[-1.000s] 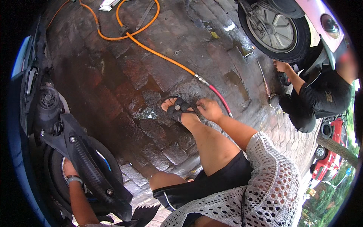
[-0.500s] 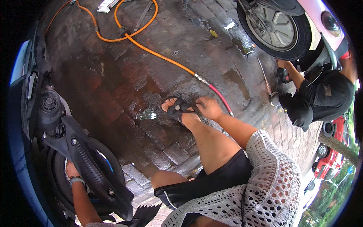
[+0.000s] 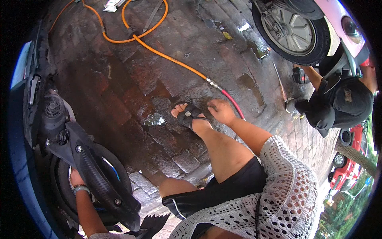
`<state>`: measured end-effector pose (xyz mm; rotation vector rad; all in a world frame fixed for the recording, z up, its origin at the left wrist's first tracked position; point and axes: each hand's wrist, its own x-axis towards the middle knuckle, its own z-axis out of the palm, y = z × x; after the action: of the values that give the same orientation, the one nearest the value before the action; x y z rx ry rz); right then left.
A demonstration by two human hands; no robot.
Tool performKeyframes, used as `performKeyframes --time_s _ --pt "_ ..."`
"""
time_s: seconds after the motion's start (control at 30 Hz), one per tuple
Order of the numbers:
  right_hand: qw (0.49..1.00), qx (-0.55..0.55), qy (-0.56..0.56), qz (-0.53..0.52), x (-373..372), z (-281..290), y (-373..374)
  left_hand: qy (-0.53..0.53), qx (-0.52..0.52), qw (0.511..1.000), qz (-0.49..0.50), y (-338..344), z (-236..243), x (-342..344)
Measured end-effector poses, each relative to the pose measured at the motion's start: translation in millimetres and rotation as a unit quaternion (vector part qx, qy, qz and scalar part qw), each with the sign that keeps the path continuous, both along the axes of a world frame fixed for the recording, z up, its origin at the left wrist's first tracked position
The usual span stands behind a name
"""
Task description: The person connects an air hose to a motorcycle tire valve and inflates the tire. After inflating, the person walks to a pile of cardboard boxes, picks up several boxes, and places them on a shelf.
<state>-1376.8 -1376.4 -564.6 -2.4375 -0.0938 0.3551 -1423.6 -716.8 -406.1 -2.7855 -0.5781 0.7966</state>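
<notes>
At the lower left, my left hand (image 3: 75, 179) reaches in against a scooter wheel (image 3: 120, 174), behind a black carbon-patterned cover (image 3: 95, 169). Its fingers are mostly hidden, so their hold cannot be told. My right hand (image 3: 221, 111) hangs low over the wet paving beside the black sandal (image 3: 190, 115) on my foot. Its fingers curl inward, and whatever they hold, if anything, is out of sight. Just past that hand lies the red end of an air hose (image 3: 233, 102), joined by a metal coupling (image 3: 212, 83) to an orange hose (image 3: 175, 61).
A co-worker in black (image 3: 345, 101) crouches at the right by a pink scooter's wheel (image 3: 292, 32), near a black power tool (image 3: 300, 75). A long screwdriver-like tool (image 3: 281, 85) lies on the paving. A small metal ring piece (image 3: 187, 54) lies farther off. Red vehicles (image 3: 345, 163) stand behind.
The view has shifted slightly. Both my hands stay in nearly the same places, and the co-worker's body has shifted a little.
</notes>
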Motion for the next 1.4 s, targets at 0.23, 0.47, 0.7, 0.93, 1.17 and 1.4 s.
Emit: performKeyframes --time_s 0.23,0.47,0.7,0.93,1.17,1.4 --pt "1.0 0.004 -0.003 0.005 0.3 -2.4 2.5 -0.045 -0.051 0.997 -0.037 35.5 -25.2 -20.7" --pt "0.993 0.051 0.078 -0.074 1.3 39.2 28.6 -0.031 -0.122 0.992 -0.016 57.2 -40.9 -15.5" --pt "0.992 0.033 0.082 -0.085 -18.4 108.6 1.7 -0.215 -0.092 0.972 0.015 107.3 -97.6 -43.2" --pt "0.973 -0.049 0.196 -0.115 -26.7 150.6 -31.5 0.171 0.123 0.946 -0.246 119.9 -94.9 -64.7" --pt "0.992 -0.058 0.1 -0.044 45.0 171.6 3.4 -0.059 -0.162 0.98 -0.096 68.9 -61.2 -44.4" --pt "0.988 -0.125 -0.043 0.076 112.8 292.9 69.3 -0.05 0.165 0.983 -0.059 51.4 44.2 -106.7"
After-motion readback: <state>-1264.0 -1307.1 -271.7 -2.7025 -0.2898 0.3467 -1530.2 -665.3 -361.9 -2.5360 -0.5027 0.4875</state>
